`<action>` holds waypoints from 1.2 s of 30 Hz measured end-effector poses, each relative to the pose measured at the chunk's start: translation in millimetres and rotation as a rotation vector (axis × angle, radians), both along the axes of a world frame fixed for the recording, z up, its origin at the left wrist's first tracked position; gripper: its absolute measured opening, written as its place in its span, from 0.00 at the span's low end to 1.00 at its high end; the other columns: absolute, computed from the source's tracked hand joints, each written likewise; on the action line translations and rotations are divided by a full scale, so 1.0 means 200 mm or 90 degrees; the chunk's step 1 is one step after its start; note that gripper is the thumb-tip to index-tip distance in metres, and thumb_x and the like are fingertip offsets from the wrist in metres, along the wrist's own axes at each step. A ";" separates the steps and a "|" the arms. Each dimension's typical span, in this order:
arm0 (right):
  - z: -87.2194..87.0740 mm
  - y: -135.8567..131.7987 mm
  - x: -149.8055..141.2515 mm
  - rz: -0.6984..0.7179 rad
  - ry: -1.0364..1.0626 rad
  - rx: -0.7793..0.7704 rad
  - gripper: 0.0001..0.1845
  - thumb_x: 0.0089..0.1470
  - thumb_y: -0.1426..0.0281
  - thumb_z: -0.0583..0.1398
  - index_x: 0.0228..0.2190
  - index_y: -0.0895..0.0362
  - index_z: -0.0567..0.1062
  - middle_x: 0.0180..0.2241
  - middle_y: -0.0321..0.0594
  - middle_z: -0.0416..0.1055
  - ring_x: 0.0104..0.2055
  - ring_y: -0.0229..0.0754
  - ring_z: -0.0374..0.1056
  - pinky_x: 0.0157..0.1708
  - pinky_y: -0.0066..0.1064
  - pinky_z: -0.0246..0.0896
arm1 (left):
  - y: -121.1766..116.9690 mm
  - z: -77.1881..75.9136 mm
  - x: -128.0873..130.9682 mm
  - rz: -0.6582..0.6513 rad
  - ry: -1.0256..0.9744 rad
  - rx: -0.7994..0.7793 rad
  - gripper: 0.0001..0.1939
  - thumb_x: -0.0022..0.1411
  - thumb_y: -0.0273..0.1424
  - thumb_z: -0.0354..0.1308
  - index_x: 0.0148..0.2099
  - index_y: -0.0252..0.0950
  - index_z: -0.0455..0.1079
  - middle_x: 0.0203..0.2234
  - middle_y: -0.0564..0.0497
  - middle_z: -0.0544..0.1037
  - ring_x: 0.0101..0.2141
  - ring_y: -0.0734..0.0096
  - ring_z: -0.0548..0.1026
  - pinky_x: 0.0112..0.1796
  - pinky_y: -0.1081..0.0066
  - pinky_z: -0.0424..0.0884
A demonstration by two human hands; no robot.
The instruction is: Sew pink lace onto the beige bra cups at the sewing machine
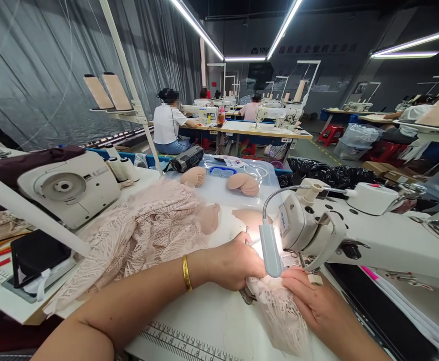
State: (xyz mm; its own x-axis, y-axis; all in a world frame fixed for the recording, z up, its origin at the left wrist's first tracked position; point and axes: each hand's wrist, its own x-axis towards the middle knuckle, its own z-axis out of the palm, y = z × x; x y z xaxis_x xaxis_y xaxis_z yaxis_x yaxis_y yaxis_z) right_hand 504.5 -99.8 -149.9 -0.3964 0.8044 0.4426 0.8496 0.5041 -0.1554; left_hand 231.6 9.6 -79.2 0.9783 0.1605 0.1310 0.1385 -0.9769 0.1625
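My left hand [234,263], a gold bangle on its wrist, is closed on pale pink lace fabric [279,311] beside the sewing machine head. Dark metal shows just under this hand; I cannot make out what it is. My right hand [313,296], with a band round one finger, grips the lace from the other side, its thumb hidden. A grey lamp [270,249] on a bendy neck lights the spot and hides the needle area. To the right stands the white sewing machine [317,225]. A beige cup-shaped piece [247,218] lies behind my left hand.
Heaped lace [155,215] covers the table's left side. Behind it, a plastic lid [219,193] bears stacks of beige pads [243,184]. A second machine [69,185], a thread stand [137,110] and a phone [39,255] are at left. Co-workers sit farther back.
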 end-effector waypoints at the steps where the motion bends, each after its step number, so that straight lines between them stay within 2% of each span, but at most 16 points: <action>1: -0.01 0.00 0.01 0.004 -0.007 0.002 0.19 0.70 0.73 0.51 0.46 0.48 0.80 0.48 0.40 0.82 0.48 0.47 0.77 0.47 0.40 0.76 | 0.01 0.00 0.00 0.005 0.002 -0.001 0.12 0.51 0.17 0.58 0.31 0.37 0.61 0.30 0.55 0.77 0.35 0.65 0.73 0.48 0.57 0.56; 3: 0.00 0.01 0.02 0.021 -0.023 0.022 0.20 0.69 0.74 0.51 0.53 0.49 0.78 0.50 0.42 0.81 0.50 0.49 0.77 0.47 0.41 0.76 | 0.03 -0.01 0.01 0.010 0.004 -0.008 0.11 0.51 0.17 0.57 0.30 0.37 0.60 0.29 0.55 0.77 0.34 0.66 0.71 0.50 0.56 0.55; 5: 0.01 0.02 0.03 0.012 -0.014 0.057 0.19 0.71 0.72 0.51 0.55 0.49 0.77 0.49 0.43 0.81 0.50 0.50 0.78 0.45 0.42 0.76 | 0.05 -0.01 0.01 0.013 0.000 -0.019 0.11 0.52 0.18 0.57 0.29 0.37 0.59 0.28 0.56 0.76 0.31 0.68 0.69 0.51 0.55 0.55; 10: 0.02 0.05 0.01 -0.031 0.054 0.098 0.16 0.75 0.66 0.50 0.48 0.54 0.77 0.46 0.46 0.82 0.48 0.52 0.78 0.47 0.45 0.76 | 0.06 0.00 0.01 0.037 0.004 -0.047 0.11 0.51 0.17 0.56 0.28 0.36 0.58 0.26 0.57 0.75 0.29 0.70 0.66 0.52 0.55 0.55; 13: 0.01 0.05 0.01 -0.038 0.076 0.066 0.15 0.75 0.66 0.50 0.45 0.53 0.76 0.48 0.47 0.80 0.52 0.53 0.77 0.46 0.45 0.75 | 0.05 -0.01 0.01 0.034 -0.001 -0.037 0.11 0.51 0.17 0.57 0.28 0.36 0.59 0.27 0.56 0.76 0.29 0.70 0.67 0.52 0.55 0.55; 15: 0.01 0.04 0.01 -0.037 0.084 0.051 0.14 0.75 0.66 0.50 0.44 0.52 0.75 0.45 0.46 0.80 0.51 0.53 0.77 0.45 0.44 0.75 | 0.05 -0.02 0.01 0.023 -0.014 -0.024 0.10 0.52 0.18 0.57 0.29 0.36 0.61 0.28 0.56 0.76 0.31 0.69 0.68 0.52 0.55 0.55; 18: 0.05 0.04 0.00 -0.022 0.089 0.058 0.13 0.75 0.68 0.51 0.48 0.51 0.75 0.42 0.43 0.80 0.48 0.51 0.78 0.43 0.42 0.75 | 0.04 -0.03 0.00 0.021 -0.021 -0.007 0.09 0.53 0.18 0.58 0.30 0.36 0.63 0.29 0.57 0.77 0.32 0.69 0.69 0.51 0.56 0.56; 21: 0.10 0.03 -0.02 0.001 0.097 0.081 0.13 0.74 0.70 0.52 0.52 0.51 0.74 0.43 0.42 0.81 0.46 0.49 0.79 0.43 0.40 0.76 | 0.04 -0.03 0.00 0.020 -0.018 -0.002 0.09 0.53 0.18 0.57 0.31 0.37 0.64 0.30 0.56 0.78 0.33 0.68 0.71 0.50 0.58 0.56; 26: 0.14 0.02 -0.04 0.019 0.089 0.132 0.14 0.73 0.71 0.53 0.51 0.49 0.75 0.42 0.38 0.82 0.42 0.46 0.80 0.40 0.36 0.75 | 0.04 0.00 -0.01 0.024 -0.009 -0.015 0.10 0.54 0.17 0.57 0.33 0.37 0.66 0.33 0.56 0.80 0.36 0.67 0.73 0.47 0.58 0.55; 28: 0.15 0.00 -0.05 0.034 0.085 0.130 0.13 0.73 0.70 0.53 0.52 0.49 0.75 0.42 0.38 0.83 0.43 0.46 0.80 0.42 0.37 0.75 | 0.03 0.01 -0.02 0.028 -0.003 -0.025 0.09 0.55 0.18 0.58 0.34 0.37 0.66 0.34 0.55 0.80 0.38 0.66 0.74 0.47 0.58 0.55; 30: 0.16 -0.02 -0.08 0.071 0.080 0.109 0.13 0.74 0.67 0.54 0.54 0.49 0.74 0.45 0.40 0.83 0.46 0.48 0.81 0.47 0.39 0.75 | 0.01 0.02 -0.04 0.052 0.008 -0.023 0.07 0.57 0.21 0.60 0.35 0.37 0.68 0.36 0.54 0.80 0.40 0.64 0.75 0.48 0.57 0.56; 32: 0.16 -0.04 -0.11 0.119 0.066 0.082 0.14 0.74 0.62 0.57 0.57 0.49 0.72 0.48 0.41 0.82 0.50 0.49 0.80 0.49 0.39 0.74 | -0.02 0.02 -0.04 0.118 0.022 0.014 0.03 0.60 0.27 0.62 0.38 0.38 0.71 0.38 0.50 0.79 0.40 0.59 0.74 0.48 0.55 0.57; 34: 0.15 -0.04 -0.15 0.140 0.049 0.065 0.16 0.73 0.61 0.59 0.59 0.50 0.72 0.48 0.42 0.82 0.51 0.49 0.79 0.47 0.37 0.74 | -0.05 0.01 -0.03 0.194 0.044 0.065 0.06 0.62 0.34 0.63 0.39 0.37 0.73 0.39 0.44 0.78 0.38 0.56 0.73 0.46 0.54 0.59; 36: 0.13 -0.02 -0.18 0.123 0.033 0.055 0.12 0.74 0.65 0.57 0.55 0.51 0.73 0.43 0.40 0.81 0.46 0.47 0.78 0.40 0.35 0.72 | -0.08 0.00 -0.02 0.233 0.071 0.094 0.11 0.62 0.39 0.64 0.38 0.35 0.73 0.36 0.42 0.76 0.34 0.57 0.71 0.43 0.56 0.61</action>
State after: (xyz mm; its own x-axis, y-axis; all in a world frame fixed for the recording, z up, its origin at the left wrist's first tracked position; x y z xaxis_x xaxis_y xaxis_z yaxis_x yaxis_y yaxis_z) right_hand 469.1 -103.0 -123.6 -0.5140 0.6741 0.5305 0.7279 0.6700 -0.1460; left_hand 228.0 -6.4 -79.0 0.8695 0.4883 0.0747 0.4904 -0.8714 -0.0119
